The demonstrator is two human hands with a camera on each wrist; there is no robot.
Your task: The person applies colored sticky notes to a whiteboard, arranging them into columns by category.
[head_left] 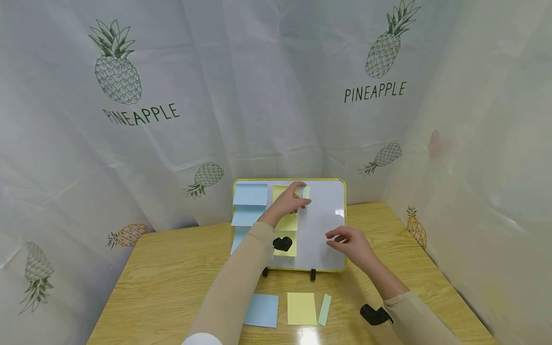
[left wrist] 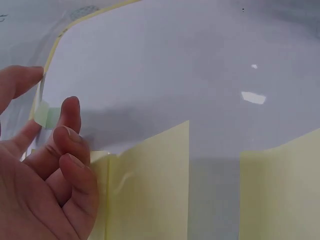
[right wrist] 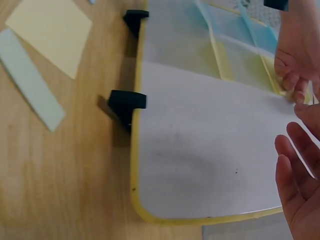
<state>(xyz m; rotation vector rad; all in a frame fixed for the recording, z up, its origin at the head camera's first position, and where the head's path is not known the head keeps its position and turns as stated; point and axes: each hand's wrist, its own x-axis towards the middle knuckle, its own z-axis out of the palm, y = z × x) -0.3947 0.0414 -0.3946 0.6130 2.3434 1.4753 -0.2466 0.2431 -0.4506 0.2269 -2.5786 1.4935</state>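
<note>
My left hand (head_left: 288, 199) is at the upper part of the whiteboard (head_left: 321, 215), beside a narrow pale green sticky note (head_left: 306, 192) on its surface. In the left wrist view, fingers of the left hand (left wrist: 55, 170) touch or overlap this green note (left wrist: 51, 118); the others are bent. Yellow sticky notes (head_left: 286, 223) run down the board in a column, partly hidden by the left hand and sleeve. My right hand (head_left: 351, 244) hovers before the board's lower right, fingers loosely bent, holding nothing. In the right wrist view, the right hand (right wrist: 302, 180) is partly cut off.
Blue sticky notes (head_left: 250, 194) form a column on the board's left. Black feet (head_left: 313, 274) support the board. On the wooden table (head_left: 172, 268) lie a blue pad (head_left: 262, 310), a yellow pad (head_left: 302, 309) and a green strip pad (head_left: 324, 310). Behind hangs a pineapple-print curtain (head_left: 258, 96).
</note>
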